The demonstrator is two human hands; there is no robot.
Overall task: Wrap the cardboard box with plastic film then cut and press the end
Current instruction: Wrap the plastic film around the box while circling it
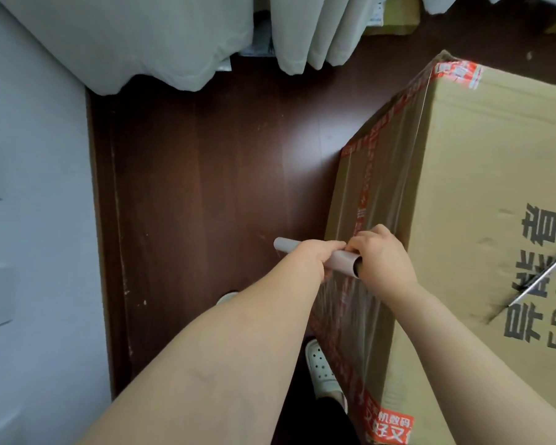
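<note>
Left hand [315, 256] and right hand [382, 255], arms outstretched, grip the film roll [318, 256] beside the cardboard box [479, 187]

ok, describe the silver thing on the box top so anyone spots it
Start at the big cardboard box on the right. Across the black lettering on its top lies a slim silver tool, slanted. It is the only loose, metallic thing there; the grey film roll is hand-held.
</note>
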